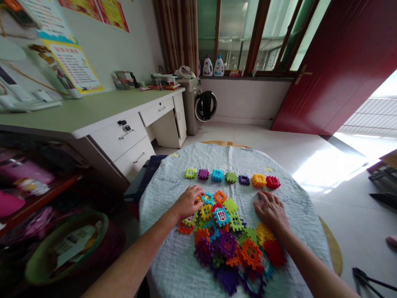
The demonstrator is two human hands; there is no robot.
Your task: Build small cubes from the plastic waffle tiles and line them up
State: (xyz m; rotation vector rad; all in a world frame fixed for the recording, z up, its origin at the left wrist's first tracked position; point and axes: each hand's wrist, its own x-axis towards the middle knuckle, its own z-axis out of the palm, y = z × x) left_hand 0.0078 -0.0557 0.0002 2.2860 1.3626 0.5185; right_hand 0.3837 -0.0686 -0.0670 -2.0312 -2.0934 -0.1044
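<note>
A pile of colorful notched plastic tiles [228,244] lies on the cloth-covered round table [167,182]. Behind it runs a row of several tiles, from a light green one [190,173] at the left to a red one [273,182] at the right. My left hand [188,202] is at the pile's upper left edge, its fingers curled at an orange tile [198,199]. To the right of the pile my right hand [271,210] rests on the cloth below the yellow tile [258,180], fingers spread, with nothing visible in it.
A long desk [118,103] stands at the left, with a washing machine [192,103] beyond it. A green-rimmed basket [34,265] sits at the lower left. The red door [328,66] is at the right. Part of a foot [391,241] shows at the right edge.
</note>
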